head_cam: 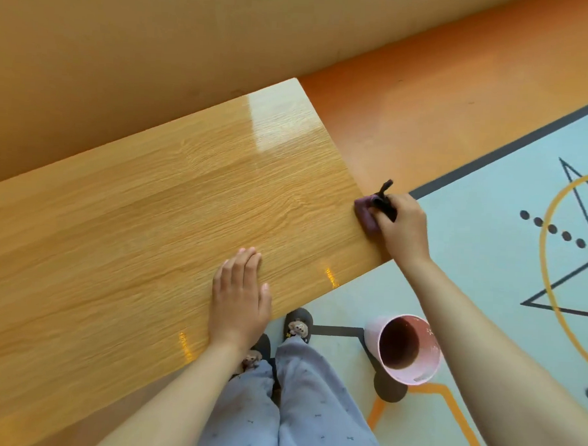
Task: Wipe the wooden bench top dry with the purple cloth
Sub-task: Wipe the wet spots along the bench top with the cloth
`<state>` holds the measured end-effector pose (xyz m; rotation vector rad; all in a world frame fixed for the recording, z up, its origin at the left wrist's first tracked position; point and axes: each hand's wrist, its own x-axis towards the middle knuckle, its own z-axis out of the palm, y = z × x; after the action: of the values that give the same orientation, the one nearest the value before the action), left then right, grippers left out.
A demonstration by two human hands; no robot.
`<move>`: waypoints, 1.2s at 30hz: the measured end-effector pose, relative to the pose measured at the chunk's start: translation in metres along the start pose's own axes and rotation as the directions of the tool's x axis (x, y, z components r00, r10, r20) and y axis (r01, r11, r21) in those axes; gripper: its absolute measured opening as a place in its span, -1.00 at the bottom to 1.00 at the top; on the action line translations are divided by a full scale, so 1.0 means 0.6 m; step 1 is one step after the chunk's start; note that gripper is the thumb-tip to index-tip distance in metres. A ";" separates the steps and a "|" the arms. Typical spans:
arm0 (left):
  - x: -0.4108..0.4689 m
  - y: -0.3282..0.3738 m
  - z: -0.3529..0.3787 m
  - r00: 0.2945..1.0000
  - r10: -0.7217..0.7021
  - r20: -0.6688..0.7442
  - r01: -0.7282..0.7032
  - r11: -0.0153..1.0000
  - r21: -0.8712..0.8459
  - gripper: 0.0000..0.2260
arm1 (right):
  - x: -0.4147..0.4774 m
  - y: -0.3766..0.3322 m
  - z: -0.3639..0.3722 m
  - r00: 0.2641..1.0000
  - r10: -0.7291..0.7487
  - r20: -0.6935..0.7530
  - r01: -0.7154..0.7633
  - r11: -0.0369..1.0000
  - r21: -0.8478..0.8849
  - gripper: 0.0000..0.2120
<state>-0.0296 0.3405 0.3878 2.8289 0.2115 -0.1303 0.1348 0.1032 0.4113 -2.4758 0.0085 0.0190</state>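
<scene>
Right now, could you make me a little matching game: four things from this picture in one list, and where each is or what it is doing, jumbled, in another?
Things:
1 left hand
2 right hand
3 cloth
4 pink bucket

Places or states:
a stands on the floor
b lies at the end edge of the bench
c rests flat on the bench
d grips the cloth

Pairs: 1-c, 2-d, 3-b, 4-a
</scene>
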 end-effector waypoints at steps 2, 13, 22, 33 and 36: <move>-0.001 -0.002 0.001 1.000 0.005 0.000 -0.005 1.000 0.000 -0.55 | 0.005 0.007 0.003 0.995 0.085 -0.049 -0.083 0.996 0.039 -0.88; -0.005 -0.003 0.006 1.000 0.015 -0.008 -0.015 1.000 0.001 -0.55 | -0.039 0.003 0.004 0.988 0.136 -0.075 -0.128 0.987 0.101 -0.86; -0.004 -0.005 0.005 0.999 0.030 -0.016 -0.030 0.999 0.012 -0.55 | -0.161 -0.012 0.026 0.977 0.175 -0.123 -0.166 0.983 0.075 -0.93; -0.003 -0.005 0.004 0.999 0.030 -0.018 -0.030 1.000 0.001 -0.56 | -0.098 0.014 -0.017 0.949 0.249 -0.193 -0.247 0.968 0.033 -0.88; -0.003 -0.005 0.004 1.000 0.018 -0.020 -0.018 1.000 -0.006 -0.55 | -0.073 -0.018 0.018 0.956 0.234 -0.177 -0.229 0.972 0.046 -0.87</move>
<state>-0.0319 0.3425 0.3849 2.8266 0.1905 -0.0969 0.0910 0.1186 0.4102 -2.4296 0.3751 -0.1056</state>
